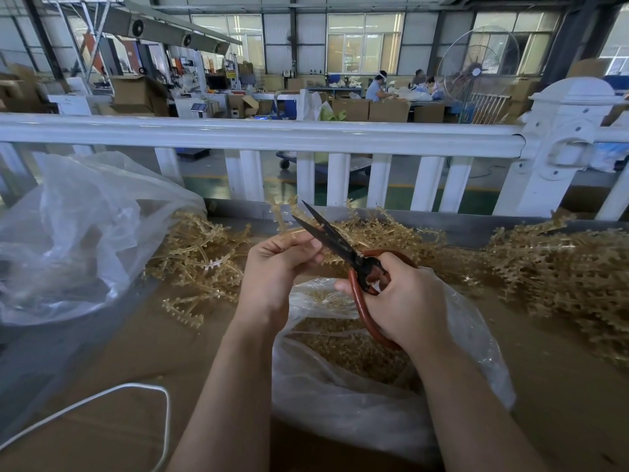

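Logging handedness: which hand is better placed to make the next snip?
Right. The right hand grips the scissors, blades open at the sprue that the left hand pinches.

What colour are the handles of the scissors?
Reddish brown; the scissors have dark blades, in the right hand. Head view.

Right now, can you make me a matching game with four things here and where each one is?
Things:
1. black-bladed scissors with red-brown handles
2. knobbly tan plastic sprig
3. thin white cord
4. white fence railing

Places:
A. lying on the brown table, lower left
B. behind the table
C. held in the right hand
D. pinched in the left hand

Pairs: 1-C, 2-D, 3-A, 4-B.
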Motion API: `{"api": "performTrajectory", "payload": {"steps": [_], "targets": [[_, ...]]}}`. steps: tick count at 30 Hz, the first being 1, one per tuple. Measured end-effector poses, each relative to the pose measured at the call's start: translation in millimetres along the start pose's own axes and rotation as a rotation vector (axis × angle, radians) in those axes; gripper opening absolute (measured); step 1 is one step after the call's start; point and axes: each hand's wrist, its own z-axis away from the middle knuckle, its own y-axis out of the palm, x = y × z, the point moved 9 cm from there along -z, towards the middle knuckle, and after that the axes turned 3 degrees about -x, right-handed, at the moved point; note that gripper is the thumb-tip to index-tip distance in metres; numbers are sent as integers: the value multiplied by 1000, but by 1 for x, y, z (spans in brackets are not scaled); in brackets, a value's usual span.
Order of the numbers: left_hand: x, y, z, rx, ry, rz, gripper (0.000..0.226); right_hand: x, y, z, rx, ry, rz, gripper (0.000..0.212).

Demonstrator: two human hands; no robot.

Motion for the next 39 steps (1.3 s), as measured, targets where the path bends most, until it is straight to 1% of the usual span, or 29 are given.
{"api": "performTrajectory", "payload": {"steps": [5, 8, 12, 16, 20, 32, 35, 39], "targets": [[-1, 1, 1, 24, -11, 55, 10, 1, 1, 0, 8, 9, -37, 51], [-1, 1, 1, 30, -13, 69, 11, 0, 4, 1, 28, 27, -68, 49], [0, -1, 0, 18, -12, 78, 13, 1, 6, 1, 55, 25, -75, 41], [-1, -1, 0, 18, 7, 63, 11, 4, 1, 0, 27, 11, -26, 46], [0, -1, 1, 2, 4, 74, 11, 3, -2, 1, -22, -6, -3, 57], [-3, 2, 1, 22, 5, 91, 13, 1, -1, -1, -16, 16, -14, 61], [-3, 2, 1, 21, -1, 94, 13, 2, -2, -1, -29, 13, -19, 60], [-3, 2, 1, 28, -3, 88, 14, 2, -1, -1, -38, 17, -25, 65]]}}
